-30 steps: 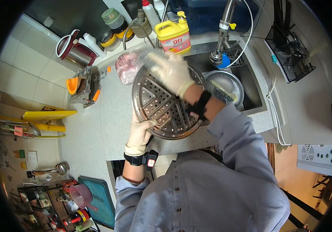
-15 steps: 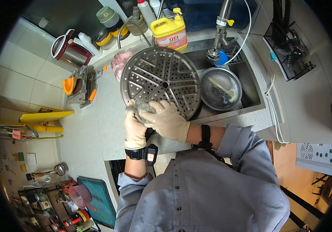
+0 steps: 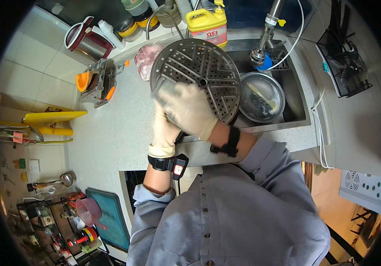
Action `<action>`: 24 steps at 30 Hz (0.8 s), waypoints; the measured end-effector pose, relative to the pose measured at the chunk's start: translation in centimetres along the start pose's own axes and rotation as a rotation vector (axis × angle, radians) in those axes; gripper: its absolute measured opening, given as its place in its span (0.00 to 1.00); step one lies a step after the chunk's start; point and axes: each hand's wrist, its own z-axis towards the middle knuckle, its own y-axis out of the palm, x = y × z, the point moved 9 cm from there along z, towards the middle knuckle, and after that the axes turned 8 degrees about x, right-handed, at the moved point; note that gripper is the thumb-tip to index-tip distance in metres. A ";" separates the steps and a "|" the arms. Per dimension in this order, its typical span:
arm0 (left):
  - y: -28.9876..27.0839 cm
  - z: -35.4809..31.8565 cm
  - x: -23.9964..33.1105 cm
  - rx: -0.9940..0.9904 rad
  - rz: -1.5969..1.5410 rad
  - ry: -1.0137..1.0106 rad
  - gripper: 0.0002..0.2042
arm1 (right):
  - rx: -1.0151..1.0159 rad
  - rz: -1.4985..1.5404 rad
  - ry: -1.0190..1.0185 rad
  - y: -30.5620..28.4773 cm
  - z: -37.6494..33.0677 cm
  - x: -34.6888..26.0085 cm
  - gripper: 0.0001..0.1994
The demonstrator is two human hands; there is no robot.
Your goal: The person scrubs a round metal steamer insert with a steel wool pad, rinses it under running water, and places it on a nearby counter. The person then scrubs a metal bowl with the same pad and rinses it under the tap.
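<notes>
A round perforated metal steamer plate [image 3: 203, 73] is held tilted over the left edge of the sink [image 3: 294, 104]. My left hand [image 3: 163, 131], in a pale glove, grips the plate's lower left rim from underneath. My right hand [image 3: 188, 108], also gloved, lies blurred across the plate's lower left face, fingers spread toward the rim; I cannot tell whether it holds a scrubber. A black band sits on each wrist.
A steel bowl [image 3: 261, 97] with a utensil sits in the sink under the tap [image 3: 266, 33]. A yellow detergent bottle [image 3: 207, 24], jars and a red-lidded kettle [image 3: 86, 40] line the back. A pink bag [image 3: 145, 57] and an orange slicer [image 3: 95, 82] lie on the grey counter [image 3: 110, 133].
My right hand moved from the plate's top rim down to its lower left face. The plate has shifted up and right toward the sink while my left hand keeps its grip.
</notes>
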 end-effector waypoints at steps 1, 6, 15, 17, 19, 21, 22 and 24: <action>-0.7 0.5 0.2 0.083 -0.035 0.037 0.24 | -0.002 0.107 0.048 0.2 -1.1 -0.9 0.20; -0.8 -0.8 3.3 0.107 -0.065 0.156 0.29 | -0.236 0.003 -0.213 -0.7 -6.4 -1.3 0.22; 0.1 -1.2 5.0 0.090 -0.057 0.232 0.31 | -0.207 -0.063 0.028 -3.1 -5.1 2.2 0.22; 0.6 -0.5 3.0 -0.021 -0.086 0.146 0.31 | -0.139 -0.011 -0.013 -1.9 -4.3 -0.8 0.19; 3.3 -1.2 0.9 -0.391 -0.166 -0.075 0.31 | -0.072 0.043 -0.112 -1.5 -3.6 -3.1 0.19; 1.6 -0.7 0.8 -0.232 -0.138 -0.051 0.30 | -0.179 0.020 -0.118 -0.7 -3.9 -3.3 0.19; 0.7 -0.7 0.8 -0.141 -0.142 -0.033 0.30 | -0.167 0.015 -0.155 -1.4 -4.3 -3.2 0.19; 0.3 -0.8 1.6 -0.110 -0.240 0.031 0.29 | -0.204 -0.046 -0.215 -2.7 -5.8 -1.9 0.20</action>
